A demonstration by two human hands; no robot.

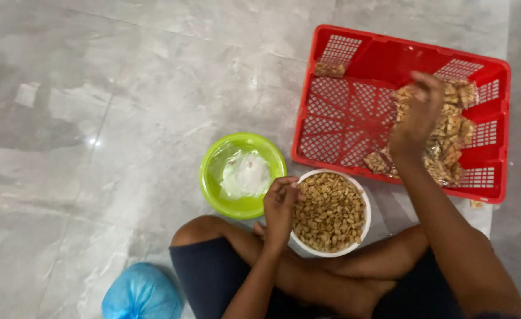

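The crate (355, 112) was bright red, its walls and bottom pierced in a fine lattice. The packets (449, 136) heaped in it were clear, showing tan and golden brown through the wrap. The round bowl (364, 195) was white and its snack pieces (329, 211) were golden brown. A lime green bowl (213, 189) held whitish clear plastic (245, 174). The floor (124, 118) was glossy grey, marbled with paler streaks. A tied bag (141, 293) was light blue; the shorts (207, 274) were dark navy.

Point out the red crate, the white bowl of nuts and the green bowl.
red crate (343, 118): head view, on its bare lattice floor.
white bowl (329, 250): head view, on its near rim.
green bowl (213, 198): head view, on its left rim.
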